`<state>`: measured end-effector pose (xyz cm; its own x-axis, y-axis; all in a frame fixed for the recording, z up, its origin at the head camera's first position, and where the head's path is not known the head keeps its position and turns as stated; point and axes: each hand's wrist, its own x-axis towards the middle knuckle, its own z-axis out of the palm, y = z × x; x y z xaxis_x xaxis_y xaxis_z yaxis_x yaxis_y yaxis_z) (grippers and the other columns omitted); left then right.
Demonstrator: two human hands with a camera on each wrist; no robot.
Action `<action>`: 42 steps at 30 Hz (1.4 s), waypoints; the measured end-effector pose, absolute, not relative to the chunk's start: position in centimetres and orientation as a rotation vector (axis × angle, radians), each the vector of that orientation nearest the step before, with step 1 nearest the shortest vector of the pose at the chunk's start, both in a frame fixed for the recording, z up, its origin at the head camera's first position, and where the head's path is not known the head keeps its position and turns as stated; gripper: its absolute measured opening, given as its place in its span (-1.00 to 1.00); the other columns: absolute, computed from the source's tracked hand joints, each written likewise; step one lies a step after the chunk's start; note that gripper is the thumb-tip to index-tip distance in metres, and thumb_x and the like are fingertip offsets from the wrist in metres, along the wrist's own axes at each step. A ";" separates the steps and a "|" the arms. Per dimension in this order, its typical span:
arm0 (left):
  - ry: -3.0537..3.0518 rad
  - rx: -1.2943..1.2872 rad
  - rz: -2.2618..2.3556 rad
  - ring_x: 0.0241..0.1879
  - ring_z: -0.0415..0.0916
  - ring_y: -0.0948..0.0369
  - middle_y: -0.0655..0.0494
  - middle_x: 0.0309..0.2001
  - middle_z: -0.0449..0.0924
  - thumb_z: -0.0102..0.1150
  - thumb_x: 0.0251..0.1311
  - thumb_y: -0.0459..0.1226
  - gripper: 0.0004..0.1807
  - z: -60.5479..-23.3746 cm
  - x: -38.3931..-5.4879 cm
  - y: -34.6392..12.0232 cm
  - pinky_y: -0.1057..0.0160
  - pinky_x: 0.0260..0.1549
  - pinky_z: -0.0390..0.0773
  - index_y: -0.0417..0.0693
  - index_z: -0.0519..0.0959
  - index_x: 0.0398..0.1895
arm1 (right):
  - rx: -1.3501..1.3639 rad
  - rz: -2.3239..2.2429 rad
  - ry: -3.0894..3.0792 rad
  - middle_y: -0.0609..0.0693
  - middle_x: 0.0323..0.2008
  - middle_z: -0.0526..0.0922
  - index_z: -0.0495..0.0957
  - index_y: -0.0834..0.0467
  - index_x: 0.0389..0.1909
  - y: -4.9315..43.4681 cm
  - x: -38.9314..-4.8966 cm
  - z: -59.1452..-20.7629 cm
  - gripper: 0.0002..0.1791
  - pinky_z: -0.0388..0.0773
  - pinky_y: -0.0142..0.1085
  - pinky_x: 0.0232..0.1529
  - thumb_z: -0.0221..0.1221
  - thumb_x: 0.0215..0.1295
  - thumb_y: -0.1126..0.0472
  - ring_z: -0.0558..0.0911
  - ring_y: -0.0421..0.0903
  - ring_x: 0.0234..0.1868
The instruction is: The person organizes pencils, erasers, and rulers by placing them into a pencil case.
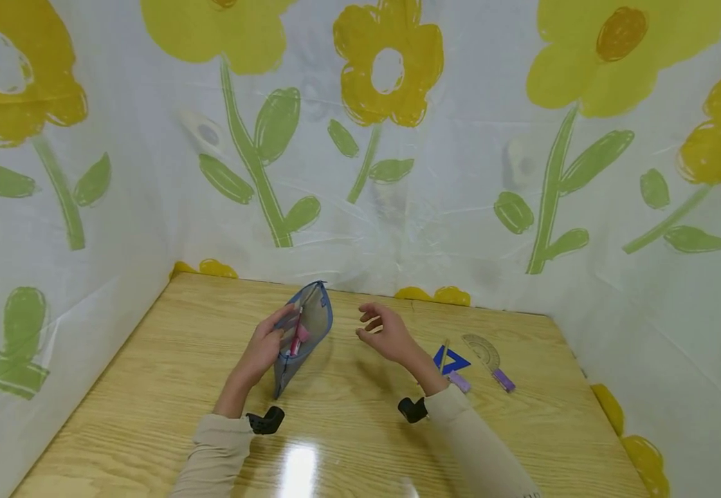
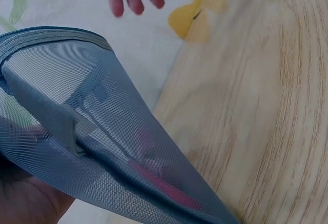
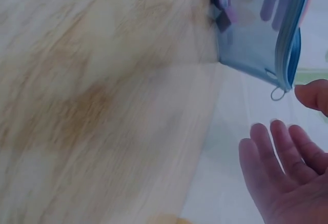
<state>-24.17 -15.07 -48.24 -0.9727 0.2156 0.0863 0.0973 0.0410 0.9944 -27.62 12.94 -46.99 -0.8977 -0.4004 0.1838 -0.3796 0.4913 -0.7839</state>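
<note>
My left hand (image 1: pixel 259 354) holds a blue mesh zip pencil case (image 1: pixel 318 325) by its near side, above the table. The case's mouth gapes open, and a pink pen-like stick (image 1: pixel 295 344) and a small pink piece (image 1: pixel 302 333) show inside. In the left wrist view, pink shapes show dimly through the mesh of the pencil case (image 2: pixel 102 90). To the right of the case, my right hand (image 1: pixel 391 337) hovers with loosely bent fingers and nothing in them. The right wrist view has the right hand (image 3: pixel 287 178) apart from the case's zip end and its pull loop (image 3: pixel 278 94).
On the wooden table (image 1: pixel 167 387), right of my right forearm, lie a blue set square (image 1: pixel 458 362), a yellowish pencil-like stick (image 1: pixel 444 354), a clear protractor (image 1: pixel 484 349), a purple block (image 1: pixel 504 380) and a lilac block (image 1: pixel 459 380). Flower-printed cloth (image 1: pixel 448 228) surrounds the table's back and sides.
</note>
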 end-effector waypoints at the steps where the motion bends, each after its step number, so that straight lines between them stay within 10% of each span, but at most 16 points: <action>1: 2.206 0.331 2.086 0.53 0.02 -0.27 -0.44 0.53 0.04 -0.54 0.36 -0.54 -0.34 -48.2 -24.2 -15.1 -0.24 0.44 0.19 -0.41 0.02 0.56 | -0.692 -1.416 2.691 0.26 0.05 0.60 0.46 0.23 0.30 13.2 -27.5 -47.0 -0.52 0.72 -0.15 -0.09 0.25 0.39 0.28 0.68 0.13 -0.04; 42: 2.232 0.246 2.087 0.52 0.08 -0.24 -0.38 0.53 0.09 -0.53 0.40 -0.52 -0.35 -48.1 -23.5 -15.1 -0.20 0.42 0.29 -0.34 0.07 0.57 | 0.231 -1.702 2.644 0.40 0.02 0.53 0.33 0.47 0.33 23.3 -21.2 -49.5 -0.41 0.76 -0.19 -0.35 0.23 0.29 0.44 0.69 0.03 -0.31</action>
<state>-23.50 -15.07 -48.05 -0.9843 0.1681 0.0540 0.0651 0.0613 0.9960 -21.22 23.28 -49.48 -0.9892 0.1290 -0.0693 0.1165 0.4064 -0.9062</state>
